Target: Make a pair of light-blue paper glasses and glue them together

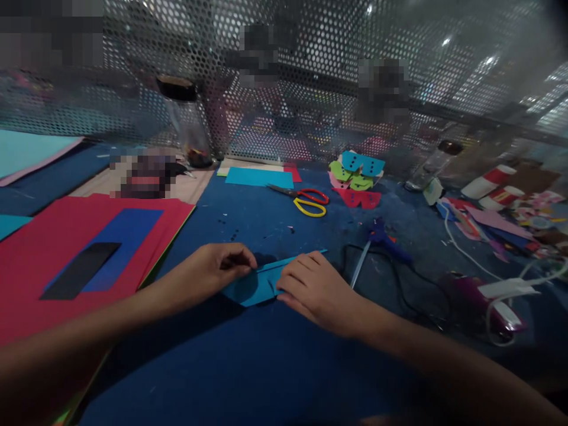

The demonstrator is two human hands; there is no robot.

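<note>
Low in the middle of the table [275, 367], a paper [248, 290], light blue and folded, flat on the dark blue top. Pinched at its left end by the left hand [222, 266], thumb and fingertips closed together on the crease. Pressed down at its right end by the right hand [310, 287], fingers side by side and laid flat, gripping nothing.

Much of the paper hidden under both hands: only a wedge between them and a thin strip past the right knuckles in sight. Impossible to tell the number of layers.

To the left, red sheets [66, 248], cut off by the frame edge. Farther back, scissors [306, 201], well apart from the hands. Just right of the right hand, a glue gun [384, 236] with its cord, not touching. Beyond that, a purple tool [479, 299] half lost in shadow, too dim to name. Along the mesh wall [310, 71], cut shapes [357, 177], a jar [189, 121], and a pixelated patch [142, 171] masking whatever lies there.
</note>
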